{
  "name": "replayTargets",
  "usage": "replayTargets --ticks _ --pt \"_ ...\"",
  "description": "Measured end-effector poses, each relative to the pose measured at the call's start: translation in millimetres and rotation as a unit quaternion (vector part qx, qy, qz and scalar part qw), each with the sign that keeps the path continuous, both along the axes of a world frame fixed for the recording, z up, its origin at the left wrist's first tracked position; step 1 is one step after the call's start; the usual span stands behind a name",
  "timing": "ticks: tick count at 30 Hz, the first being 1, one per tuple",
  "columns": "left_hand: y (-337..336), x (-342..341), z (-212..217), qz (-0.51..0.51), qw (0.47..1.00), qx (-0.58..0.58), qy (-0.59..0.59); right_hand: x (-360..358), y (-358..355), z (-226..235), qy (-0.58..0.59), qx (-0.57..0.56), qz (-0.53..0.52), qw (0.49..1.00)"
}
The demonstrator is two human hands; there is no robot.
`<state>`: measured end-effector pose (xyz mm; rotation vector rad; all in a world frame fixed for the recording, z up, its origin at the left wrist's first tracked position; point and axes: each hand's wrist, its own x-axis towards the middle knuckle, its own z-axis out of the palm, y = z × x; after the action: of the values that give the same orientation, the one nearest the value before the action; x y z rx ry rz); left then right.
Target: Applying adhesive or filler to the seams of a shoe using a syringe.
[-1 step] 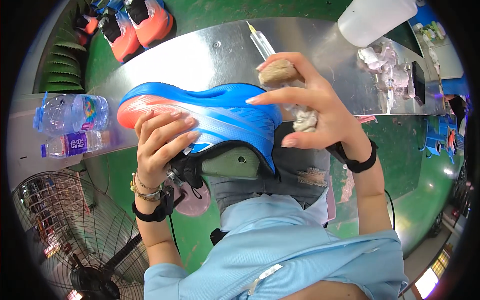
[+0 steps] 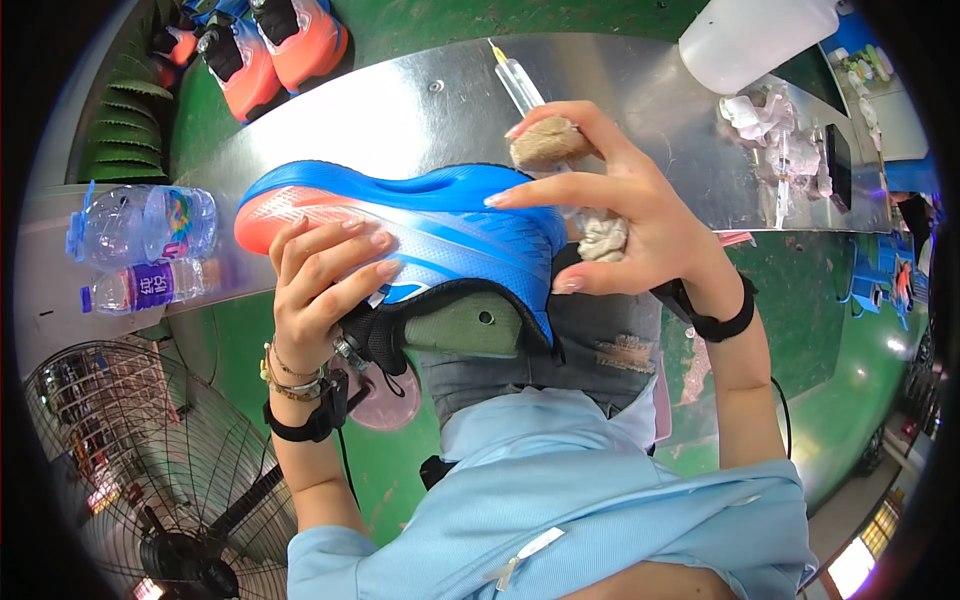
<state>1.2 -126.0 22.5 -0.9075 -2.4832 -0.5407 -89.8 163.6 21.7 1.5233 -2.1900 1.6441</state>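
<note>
A blue, white and coral sports shoe [image 2: 455,232] lies on its side over the near edge of the metal table, toe to the left. A green shoe last [image 2: 462,328] with a round hole fills its opening. My left hand [image 2: 325,270] is closed around the toe and laces area. My right hand [image 2: 645,205] is at the heel end, index fingertip on the blue sole edge and thumb close to the heel. It also holds a clear syringe [image 2: 518,85] with a yellow tip pointing away, a tan rough block [image 2: 550,143] and a crumpled whitish cloth [image 2: 603,238].
Two plastic bottles [image 2: 150,225] lie at the left beside the metal table [image 2: 390,110]. Coral shoes [image 2: 300,45] stand beyond it. A white bucket [image 2: 755,40], crumpled tissues [image 2: 760,120] and a dark phone [image 2: 838,165] are at the right. A wire-caged fan [image 2: 150,470] stands lower left.
My right hand has shifted slightly left with the syringe, block and cloth, its thumb closer to the shoe's heel. My left hand stays in place on the shoe.
</note>
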Motion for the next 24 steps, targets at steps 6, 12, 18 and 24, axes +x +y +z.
replayTargets --ticks 6,12,18,24 --pt "0.8 -3.5 -1.0 -0.003 1.0 0.012 0.004 -15.0 -22.2 -0.7 0.098 0.056 0.006 0.994" --pt "1.0 -2.5 0.5 0.004 1.0 -0.002 -0.002 -20.0 -37.1 2.7 0.129 0.053 0.035 0.99" --pt "2.0 -1.4 -1.3 0.006 1.0 0.004 0.003 -19.7 -25.5 5.3 0.103 0.087 0.059 0.989" --pt "2.5 -0.5 -5.1 -0.004 1.0 0.009 0.014 -18.6 4.4 0.6 0.076 0.027 0.029 0.996"
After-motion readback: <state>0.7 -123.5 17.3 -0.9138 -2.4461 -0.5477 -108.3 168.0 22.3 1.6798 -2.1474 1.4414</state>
